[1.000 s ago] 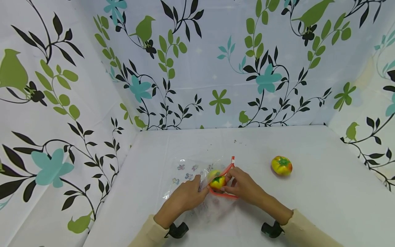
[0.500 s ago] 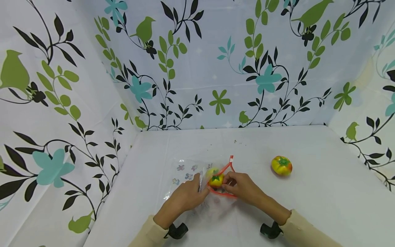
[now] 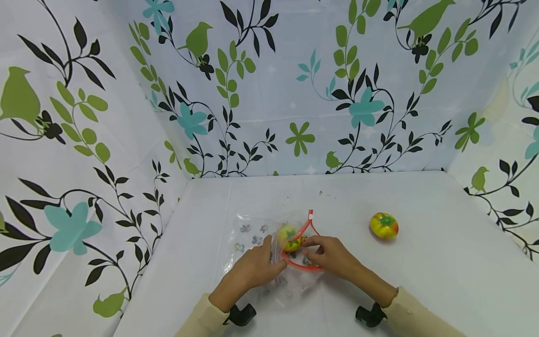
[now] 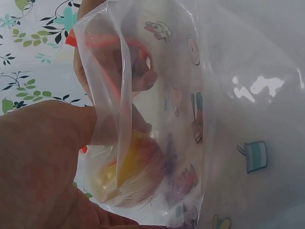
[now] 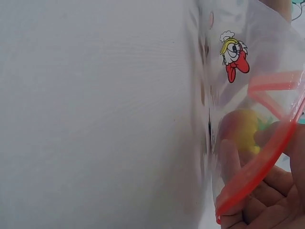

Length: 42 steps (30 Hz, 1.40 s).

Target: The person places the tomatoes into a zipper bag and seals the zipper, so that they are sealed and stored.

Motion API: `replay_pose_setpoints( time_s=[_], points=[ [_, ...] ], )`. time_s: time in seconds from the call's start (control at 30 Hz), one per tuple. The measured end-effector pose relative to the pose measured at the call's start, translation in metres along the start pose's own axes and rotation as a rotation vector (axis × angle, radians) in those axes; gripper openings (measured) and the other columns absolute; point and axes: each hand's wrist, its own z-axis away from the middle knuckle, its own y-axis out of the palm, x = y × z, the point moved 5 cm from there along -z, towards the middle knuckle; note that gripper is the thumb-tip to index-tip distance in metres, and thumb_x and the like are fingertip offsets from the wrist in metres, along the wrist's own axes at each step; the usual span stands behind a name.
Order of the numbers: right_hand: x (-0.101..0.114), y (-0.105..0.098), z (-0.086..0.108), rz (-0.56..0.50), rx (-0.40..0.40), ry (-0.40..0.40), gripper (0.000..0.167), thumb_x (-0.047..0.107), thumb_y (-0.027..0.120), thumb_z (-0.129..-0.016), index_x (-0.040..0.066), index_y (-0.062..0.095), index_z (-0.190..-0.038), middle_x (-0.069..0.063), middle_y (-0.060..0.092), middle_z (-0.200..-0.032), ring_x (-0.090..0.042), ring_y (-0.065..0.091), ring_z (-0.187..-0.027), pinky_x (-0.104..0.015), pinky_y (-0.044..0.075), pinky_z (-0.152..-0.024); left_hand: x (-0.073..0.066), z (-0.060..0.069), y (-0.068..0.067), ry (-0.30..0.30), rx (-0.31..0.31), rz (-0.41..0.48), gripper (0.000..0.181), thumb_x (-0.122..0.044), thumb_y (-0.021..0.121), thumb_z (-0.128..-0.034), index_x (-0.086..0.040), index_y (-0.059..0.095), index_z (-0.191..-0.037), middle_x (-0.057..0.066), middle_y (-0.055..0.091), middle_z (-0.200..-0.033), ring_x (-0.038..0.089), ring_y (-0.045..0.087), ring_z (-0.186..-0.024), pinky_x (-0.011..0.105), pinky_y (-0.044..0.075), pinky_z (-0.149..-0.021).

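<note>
While the left hand (image 3: 251,266) grips the transparent bag (image 3: 258,239), keep the yellow fruit (image 3: 293,245), just inside the mouth, clear of the red rim (image 3: 302,268) using the right hand (image 3: 330,255), fingertips slightly parted, pinch not verifiable.

Looks like a makeshift filming booth, folks: bird-and-leaf-print sheets (image 3: 269,93) at the back & both sides, plain wht table (image 3: 438,243) within, blk wrist cams (image 3: 242,315) in use (home or office bldg around it, can't tell).
</note>
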Motion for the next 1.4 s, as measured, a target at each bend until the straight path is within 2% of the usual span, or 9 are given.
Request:
replay_pose_setpoints(
  time_s=[0.13,0.37,0.57,0.67,0.8,0.9,1.1,1.17,1.4],
  points=[
    [0.001,0.0,-0.001,-0.01,0.012,-0.014,0.023,0.018,0.074,-0.098,0.013,0.077,-0.12,0.0,0.076,-0.116,-0.012,0.064,-0.079,-0.024,0.054,-0.065,-0.001,0.001,-0.001,0.003,0.002,0.01,0.095,-0.048,0.064,-0.0901,0.007,0.03,-0.16,0.025,0.065,-0.136,0.029,0.068,-0.104,0.052,0.057,-0.089],
    [0.004,0.006,-0.005,-0.059,0.092,-0.053,0.017,0.016,0.07,-0.099,0.013,0.077,-0.114,-0.002,0.076,-0.112,-0.014,0.066,-0.086,-0.023,0.056,-0.071,-0.001,0.002,-0.001,0.019,0.005,0.011,0.097,-0.047,0.065,-0.0891,0.008,0.029,-0.16,0.026,0.065,-0.137,0.033,0.069,-0.112,0.053,0.057,-0.092],
    [0.009,0.009,-0.007,-0.043,0.117,-0.134,0.02,0.018,0.068,-0.103,0.013,0.079,-0.119,0.002,0.077,-0.114,-0.012,0.068,-0.096,-0.023,0.057,-0.082,-0.001,0.002,-0.001,0.035,0.003,0.006,0.098,-0.047,0.066,-0.0889,0.009,0.028,-0.16,0.026,0.065,-0.137,0.035,0.07,-0.115,0.053,0.057,-0.093],
    [0.011,0.009,-0.006,-0.039,0.117,-0.147,0.023,0.018,0.066,-0.103,0.013,0.078,-0.122,0.001,0.078,-0.117,-0.013,0.069,-0.1,-0.024,0.057,-0.083,-0.001,0.003,-0.001,0.037,0.002,0.011,0.099,-0.047,0.067,-0.0888,0.01,0.028,-0.16,0.026,0.064,-0.139,0.036,0.069,-0.118,0.054,0.056,-0.094],
    [0.01,0.009,-0.006,-0.037,0.107,-0.126,0.028,0.014,0.065,-0.103,0.015,0.077,-0.128,-0.001,0.077,-0.123,-0.017,0.07,-0.103,-0.024,0.056,-0.082,0.0,0.003,-0.001,0.035,0.002,0.013,0.1,-0.047,0.068,-0.0883,0.01,0.027,-0.16,0.027,0.062,-0.142,0.037,0.067,-0.123,0.054,0.055,-0.097],
    [0.009,0.009,-0.006,-0.026,0.099,-0.11,0.033,0.011,0.064,-0.102,0.015,0.074,-0.133,-0.002,0.078,-0.119,-0.017,0.07,-0.101,-0.024,0.056,-0.08,0.0,0.003,-0.001,0.036,0.002,0.01,0.1,-0.046,0.068,-0.0879,0.01,0.028,-0.16,0.026,0.062,-0.143,0.036,0.067,-0.123,0.054,0.056,-0.096],
    [0.009,0.006,-0.005,-0.024,0.088,-0.077,0.041,0.009,0.063,-0.101,0.012,0.068,-0.141,-0.006,0.076,-0.115,-0.018,0.069,-0.098,-0.026,0.057,-0.077,-0.001,0.004,0.0,0.043,-0.002,0.004,0.1,-0.044,0.07,-0.0869,0.011,0.028,-0.159,0.025,0.066,-0.136,0.026,0.067,-0.1,0.048,0.058,-0.081],
    [0.01,0.005,-0.004,-0.022,0.08,-0.068,0.04,0.009,0.063,-0.101,0.011,0.067,-0.141,-0.007,0.076,-0.115,-0.018,0.069,-0.097,-0.027,0.058,-0.077,-0.001,0.004,0.0,0.041,-0.003,0.002,0.1,-0.045,0.07,-0.0871,0.011,0.028,-0.159,0.025,0.066,-0.135,0.025,0.066,-0.097,0.047,0.058,-0.081],
    [0.01,0.001,-0.003,-0.034,0.075,-0.039,0.041,0.012,0.066,-0.101,0.007,0.065,-0.142,-0.007,0.077,-0.107,-0.017,0.07,-0.09,-0.034,0.06,-0.077,-0.002,0.003,0.001,0.028,0.0,-0.009,0.1,-0.046,0.071,-0.0879,0.012,0.03,-0.158,0.028,0.064,-0.138,0.028,0.068,-0.103,0.05,0.059,-0.085]
  ],
)
